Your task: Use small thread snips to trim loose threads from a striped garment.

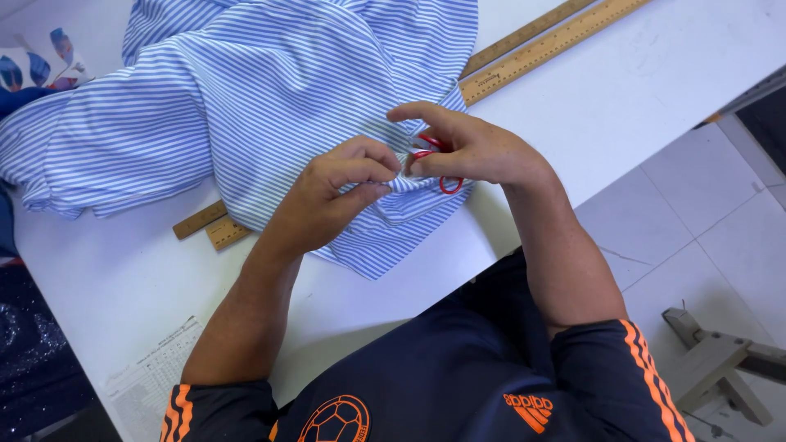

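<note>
1. One blue-and-white striped shirt [270, 98] lies crumpled on the white worktable [622, 90], spread from the upper left corner toward the table's middle. Its lower edge reaches nearest the person, between the two hands.
2. One pair of small red-handled scissors [438, 164] is present, largely hidden. Only red loops show, beneath the right hand and against the striped cloth. The blades cannot be seen.
3. Right hand [471, 151]: curled closed around the scissors, thumb and fingers bent inward, the index finger arched over the top. It rests on the shirt's lower fold.
4. Left hand [340, 188]: closed in a pinch, fingertips gathered on a small fold of the striped cloth. It sits just beside the right hand, the fingertips of both almost touching.
5. Two long wooden rulers are counted, lying side by side on a diagonal. The nearer ruler [557, 45] and the farther ruler [524, 33] both pass under the shirt; their lower ends [209, 225] emerge at the left, near the left forearm.
6. One printed paper sheet [151, 376] lies at the table's near left edge, beside the left elbow.
7. One card with blue leaf shapes [37, 69] sits at the upper left, partly covered by the shirt.
8. Grey floor tiles [704, 221] show to the right, with a wooden frame [720, 364] standing on them.
</note>
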